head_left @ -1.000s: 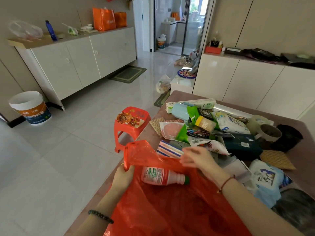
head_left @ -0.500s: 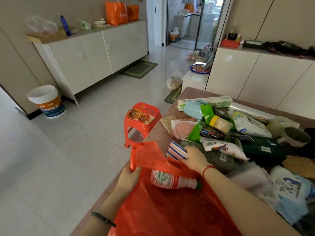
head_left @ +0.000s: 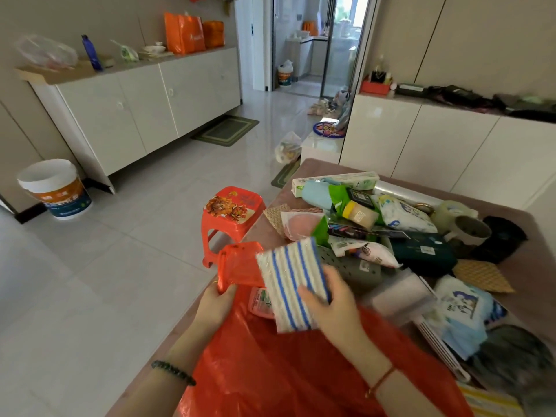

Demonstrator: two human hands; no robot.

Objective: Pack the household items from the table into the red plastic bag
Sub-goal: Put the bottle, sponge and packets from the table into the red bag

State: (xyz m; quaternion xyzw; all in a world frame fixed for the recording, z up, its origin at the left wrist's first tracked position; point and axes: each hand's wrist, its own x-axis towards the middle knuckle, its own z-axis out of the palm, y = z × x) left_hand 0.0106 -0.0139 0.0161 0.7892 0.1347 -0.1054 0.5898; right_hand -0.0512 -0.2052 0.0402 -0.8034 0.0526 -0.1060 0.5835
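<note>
- Early in the task. Only a bottle shows inside the red bag, lying at the mouth and mostly hidden.
- Striped pack is in hand, over the bag mouth and just above the bottle; not yet in the bag.
- Most is left: a big pile of packets, jars, a mug and cloths sits on the table just beyond the bag.
- Right hand grips the pack's near right corner, thumb on the top face and fingers curled round the right edge.
- Left hand pinches the bag's handle, holding the mouth up and open.
- Pack is flat, broad face up toward the camera. Its long axis runs away from the person, with the far end leaning slightly left. Blue stripes follow that axis.
- Likely next: the near end goes down into the mouth.
</note>
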